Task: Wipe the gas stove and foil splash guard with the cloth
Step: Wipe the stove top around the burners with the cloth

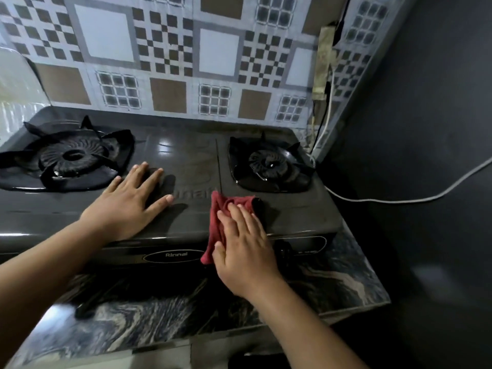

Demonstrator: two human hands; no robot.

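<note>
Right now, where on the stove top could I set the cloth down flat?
Bare glass lies between the left burner and right burner, behind the left hand. The front right corner beside the red cloth is free too. Both pan supports are crowded; the right hand presses the cloth at the front edge.

Gas stove (186,155) on counter (346,283), foil splash guard (170,62) behind it, left hand (130,201) flat between burners, right hand (245,251) on cloth (226,209) at stove's front edge
</note>
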